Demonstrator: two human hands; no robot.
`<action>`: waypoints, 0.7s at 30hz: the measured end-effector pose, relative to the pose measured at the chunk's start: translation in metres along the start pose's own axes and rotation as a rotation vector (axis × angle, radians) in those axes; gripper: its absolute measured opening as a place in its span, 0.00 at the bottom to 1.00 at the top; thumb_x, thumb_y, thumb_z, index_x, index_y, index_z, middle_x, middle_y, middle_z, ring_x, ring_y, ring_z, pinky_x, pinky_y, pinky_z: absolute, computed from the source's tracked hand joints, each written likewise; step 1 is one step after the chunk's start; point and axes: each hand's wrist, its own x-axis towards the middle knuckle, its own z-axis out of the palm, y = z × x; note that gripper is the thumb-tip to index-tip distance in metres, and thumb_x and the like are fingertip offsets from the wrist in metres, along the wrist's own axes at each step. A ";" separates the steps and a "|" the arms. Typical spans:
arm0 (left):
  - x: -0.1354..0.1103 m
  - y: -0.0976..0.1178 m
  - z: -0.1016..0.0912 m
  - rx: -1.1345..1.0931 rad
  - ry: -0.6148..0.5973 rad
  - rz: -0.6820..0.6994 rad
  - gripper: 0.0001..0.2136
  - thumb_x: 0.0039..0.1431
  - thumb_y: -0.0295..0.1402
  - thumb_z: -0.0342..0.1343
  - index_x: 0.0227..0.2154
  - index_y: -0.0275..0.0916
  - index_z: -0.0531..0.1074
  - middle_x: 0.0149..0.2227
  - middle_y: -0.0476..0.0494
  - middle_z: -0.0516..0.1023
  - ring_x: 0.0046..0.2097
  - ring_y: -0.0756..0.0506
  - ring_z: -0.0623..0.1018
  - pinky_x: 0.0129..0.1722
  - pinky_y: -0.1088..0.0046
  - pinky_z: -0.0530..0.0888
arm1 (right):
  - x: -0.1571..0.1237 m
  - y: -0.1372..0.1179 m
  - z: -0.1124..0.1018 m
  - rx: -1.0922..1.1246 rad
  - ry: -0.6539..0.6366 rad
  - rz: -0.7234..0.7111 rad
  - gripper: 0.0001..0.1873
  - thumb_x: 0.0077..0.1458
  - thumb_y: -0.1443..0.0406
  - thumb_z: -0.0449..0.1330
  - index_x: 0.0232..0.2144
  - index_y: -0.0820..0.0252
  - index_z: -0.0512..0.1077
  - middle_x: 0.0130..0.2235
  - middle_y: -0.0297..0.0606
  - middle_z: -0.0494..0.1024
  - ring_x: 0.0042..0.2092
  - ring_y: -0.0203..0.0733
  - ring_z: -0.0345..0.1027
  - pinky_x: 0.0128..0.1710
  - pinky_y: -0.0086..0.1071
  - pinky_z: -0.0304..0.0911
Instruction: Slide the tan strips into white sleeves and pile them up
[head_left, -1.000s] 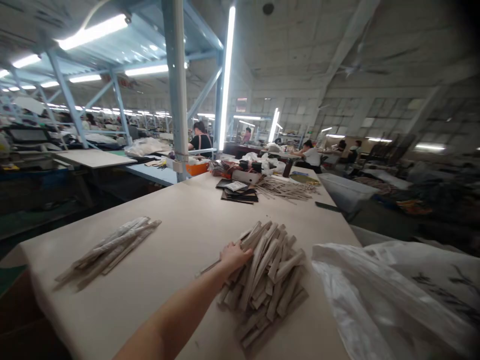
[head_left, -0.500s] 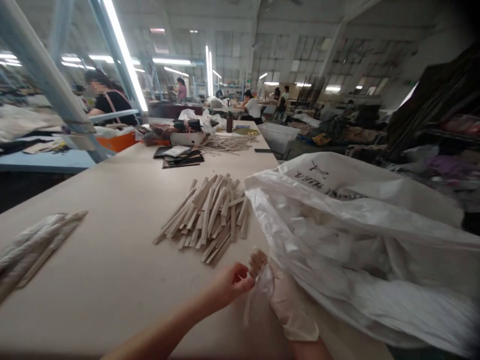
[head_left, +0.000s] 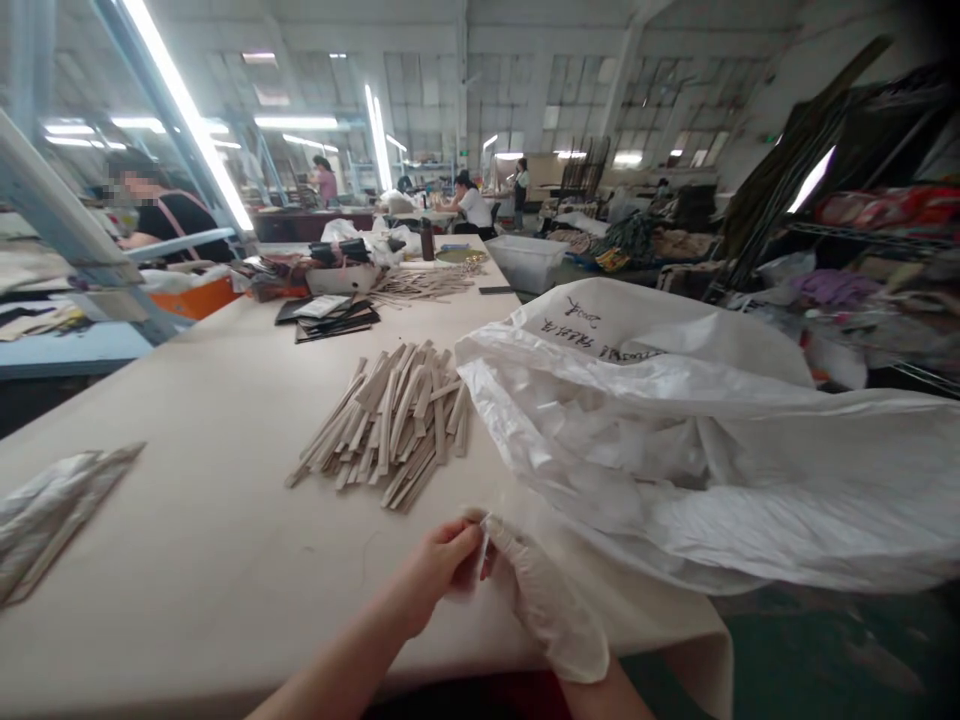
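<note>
My bare left hand [head_left: 442, 560] is closed, its thumb and fingers pinched together over the front of the table. Close against it is my right hand [head_left: 536, 595] in a pale thin glove, fingers bent inward. Between the fingertips both hands grip a small clear plastic bag [head_left: 484, 543], seen nearly edge-on and mostly hidden by the fingers. Just beyond them lies a loose heap of flat beige fabric strips [head_left: 394, 420]. To the right spreads a big white plastic sack [head_left: 720, 340] with handwriting on it, its mouth open and translucent plastic pieces [head_left: 592, 435] inside.
Plastic-wrapped strips [head_left: 67, 500] lie at the table's [head_left: 217, 560] left. Dark flat pieces [head_left: 337, 320], more thin strips [head_left: 427, 285] and a dark bottle [head_left: 427, 240] are farther back. A blue metal post [head_left: 82, 230] slants at left. Several people work in the background.
The view has turned to the right. My hands have come together; the left now pinches the clear plastic that hung from my right hand.
</note>
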 end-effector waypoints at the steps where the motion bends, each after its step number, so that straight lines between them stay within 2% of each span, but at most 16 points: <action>1: -0.003 0.001 0.002 -0.040 -0.028 -0.033 0.21 0.50 0.52 0.46 0.29 0.35 0.67 0.22 0.51 0.69 0.22 0.54 0.67 0.22 0.79 0.62 | -0.002 0.001 0.001 -0.029 0.013 -0.012 0.15 0.38 0.58 0.66 0.30 0.60 0.75 0.30 0.37 0.76 0.34 0.42 0.68 0.35 0.35 0.63; 3: -0.007 0.000 0.005 -0.044 -0.057 -0.071 0.24 0.50 0.54 0.44 0.34 0.35 0.66 0.26 0.49 0.69 0.22 0.53 0.69 0.22 0.77 0.64 | -0.005 0.000 0.000 -0.091 0.053 -0.044 0.14 0.37 0.56 0.65 0.25 0.61 0.75 0.25 0.35 0.75 0.30 0.41 0.67 0.31 0.35 0.62; 4: -0.009 -0.002 0.006 0.009 -0.042 -0.046 0.24 0.50 0.54 0.45 0.37 0.36 0.65 0.29 0.47 0.70 0.23 0.52 0.70 0.22 0.76 0.65 | -0.006 -0.002 -0.001 -0.116 0.075 -0.064 0.14 0.38 0.56 0.65 0.23 0.61 0.75 0.23 0.34 0.74 0.29 0.41 0.66 0.30 0.34 0.62; 6: -0.013 -0.006 0.010 0.207 0.032 0.088 0.25 0.46 0.50 0.53 0.43 0.38 0.62 0.39 0.43 0.70 0.28 0.50 0.72 0.25 0.75 0.67 | -0.006 -0.006 -0.003 -0.158 0.126 -0.111 0.14 0.38 0.56 0.65 0.22 0.61 0.74 0.22 0.34 0.72 0.28 0.39 0.64 0.29 0.32 0.60; 8: -0.015 -0.009 0.014 0.414 0.131 0.250 0.26 0.41 0.40 0.60 0.44 0.42 0.60 0.44 0.42 0.68 0.31 0.49 0.73 0.28 0.73 0.68 | -0.007 -0.010 -0.004 -0.189 0.175 -0.153 0.14 0.37 0.56 0.65 0.20 0.62 0.73 0.22 0.33 0.71 0.27 0.37 0.63 0.28 0.30 0.58; 10: -0.015 -0.009 0.018 0.563 0.207 0.364 0.17 0.44 0.34 0.58 0.39 0.42 0.64 0.39 0.45 0.71 0.31 0.48 0.72 0.30 0.72 0.68 | -0.008 -0.013 -0.004 -0.211 0.208 -0.176 0.14 0.38 0.55 0.64 0.20 0.61 0.73 0.21 0.33 0.70 0.26 0.35 0.61 0.27 0.29 0.56; 12: -0.012 -0.004 0.020 0.613 0.244 0.422 0.04 0.50 0.32 0.52 0.30 0.41 0.66 0.29 0.48 0.72 0.28 0.48 0.71 0.29 0.72 0.67 | -0.011 -0.015 -0.003 -0.224 0.217 -0.180 0.15 0.39 0.54 0.63 0.22 0.61 0.74 0.22 0.33 0.71 0.26 0.34 0.60 0.25 0.29 0.55; 13: -0.009 -0.001 0.020 0.597 0.242 0.421 0.03 0.52 0.33 0.49 0.26 0.40 0.65 0.24 0.50 0.71 0.26 0.49 0.70 0.28 0.73 0.66 | -0.014 -0.017 -0.003 -0.229 0.215 -0.175 0.15 0.39 0.54 0.64 0.24 0.61 0.74 0.22 0.33 0.71 0.25 0.34 0.60 0.24 0.29 0.54; 16: -0.002 0.009 0.022 0.443 0.165 0.348 0.07 0.53 0.35 0.48 0.23 0.40 0.62 0.18 0.53 0.67 0.22 0.50 0.69 0.23 0.76 0.64 | -0.020 -0.023 -0.005 -0.241 0.206 -0.144 0.14 0.36 0.56 0.65 0.20 0.62 0.74 0.19 0.32 0.69 0.23 0.34 0.58 0.23 0.29 0.52; 19: 0.003 0.021 0.025 0.309 0.001 0.261 0.08 0.52 0.36 0.49 0.22 0.39 0.61 0.19 0.53 0.67 0.20 0.52 0.68 0.21 0.77 0.64 | -0.022 -0.030 -0.014 -0.226 0.246 -0.117 0.15 0.37 0.56 0.65 0.13 0.61 0.69 0.15 0.29 0.63 0.20 0.32 0.54 0.22 0.30 0.50; 21: 0.003 0.030 0.026 0.325 -0.115 0.209 0.09 0.53 0.37 0.48 0.22 0.38 0.61 0.21 0.52 0.68 0.21 0.53 0.68 0.21 0.78 0.64 | -0.022 -0.034 -0.020 -0.204 0.282 -0.099 0.17 0.38 0.56 0.64 0.12 0.61 0.67 0.14 0.29 0.62 0.19 0.31 0.52 0.21 0.30 0.49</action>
